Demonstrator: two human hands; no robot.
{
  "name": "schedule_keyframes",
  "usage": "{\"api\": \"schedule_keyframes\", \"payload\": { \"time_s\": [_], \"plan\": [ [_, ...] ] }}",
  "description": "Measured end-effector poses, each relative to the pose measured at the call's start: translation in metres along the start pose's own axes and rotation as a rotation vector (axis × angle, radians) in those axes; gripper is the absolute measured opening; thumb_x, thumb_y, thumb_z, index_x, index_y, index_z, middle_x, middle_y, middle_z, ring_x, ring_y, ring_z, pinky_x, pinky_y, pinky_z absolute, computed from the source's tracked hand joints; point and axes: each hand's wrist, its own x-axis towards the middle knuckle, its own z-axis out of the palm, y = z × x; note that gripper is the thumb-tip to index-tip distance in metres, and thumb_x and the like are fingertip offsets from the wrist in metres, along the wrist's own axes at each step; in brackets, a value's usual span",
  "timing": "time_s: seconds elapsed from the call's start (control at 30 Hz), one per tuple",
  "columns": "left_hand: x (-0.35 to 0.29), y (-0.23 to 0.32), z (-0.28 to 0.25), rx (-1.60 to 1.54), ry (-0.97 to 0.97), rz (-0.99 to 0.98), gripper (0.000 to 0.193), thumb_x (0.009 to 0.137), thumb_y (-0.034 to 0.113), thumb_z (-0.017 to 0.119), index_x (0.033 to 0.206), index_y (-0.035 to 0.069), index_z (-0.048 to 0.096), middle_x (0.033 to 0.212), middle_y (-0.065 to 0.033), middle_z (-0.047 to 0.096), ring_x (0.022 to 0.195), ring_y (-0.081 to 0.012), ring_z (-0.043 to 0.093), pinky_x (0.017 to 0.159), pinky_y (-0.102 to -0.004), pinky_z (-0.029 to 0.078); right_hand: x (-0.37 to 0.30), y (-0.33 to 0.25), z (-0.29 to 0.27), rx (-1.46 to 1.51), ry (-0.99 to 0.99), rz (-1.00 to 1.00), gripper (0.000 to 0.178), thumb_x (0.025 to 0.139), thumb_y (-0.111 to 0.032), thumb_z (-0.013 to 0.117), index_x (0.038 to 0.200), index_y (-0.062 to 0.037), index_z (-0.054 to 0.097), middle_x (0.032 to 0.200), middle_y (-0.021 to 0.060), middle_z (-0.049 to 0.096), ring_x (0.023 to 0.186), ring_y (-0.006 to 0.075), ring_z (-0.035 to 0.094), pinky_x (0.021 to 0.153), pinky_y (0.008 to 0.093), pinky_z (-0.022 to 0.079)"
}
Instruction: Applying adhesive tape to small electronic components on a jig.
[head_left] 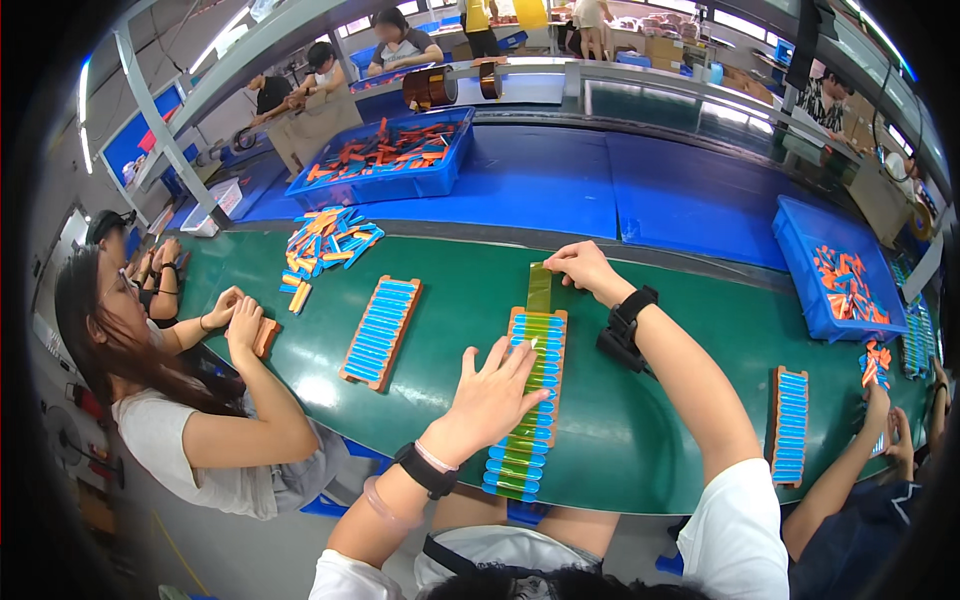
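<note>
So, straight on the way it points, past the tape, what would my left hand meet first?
Probably your right hand, at the far end of the yellow-green tape, ahead and rightward of your left hand; relative height is unclear.

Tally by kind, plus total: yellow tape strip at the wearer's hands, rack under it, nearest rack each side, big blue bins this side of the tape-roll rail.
Yellow tape strip: 1
Taped rack: 1
Untaped racks: 2 (left rack, right rack)
Blue bins: 2 (left bin, right bin)
Total: 6
</note>
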Motion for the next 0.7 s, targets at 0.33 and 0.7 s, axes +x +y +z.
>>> {"api": "schedule_keyframes", "payload": {
  "time_s": [0.33, 0.7],
  "plan": [
    [0.021, -0.014, 0.001, -0.019, -0.043, -0.037, 0.047, 0.085, 0.039, 0.044, 0.122, 0.012, 0.039, 0.134, -0.0142, 0.023, 0.127, -0.0324, 0.015, 0.092, -0.0554, 0.022, -0.001, 0.004, -0.001, 0.013, 0.012, 0.002, 0.021, 0.069, -0.019, 0.064, 0.078, 0.0003, 0.066, 0.062, 0.0059, 0.059, 0.05, 0.0106, 0.052, 0.051, 0.0249, 0.042],
    [0.036, -0.027, 0.011, -0.005, -0.072, -0.089, 0.052, 0.085, 0.046, 0.041, 0.129, 0.02, 0.033, 0.137, -0.0186, 0.013, 0.128, -0.0373, 0.006, 0.092, -0.0587, 0.02, 0.0, 0.003, 0.0, 0.003, -0.011, 0.019, 0.021, 0.069, -0.018, 0.064, 0.077, 0.0012, 0.065, 0.063, 0.0056, 0.059, 0.051, 0.0103, 0.052, 0.048, 0.0243, 0.04]
  ]
}}
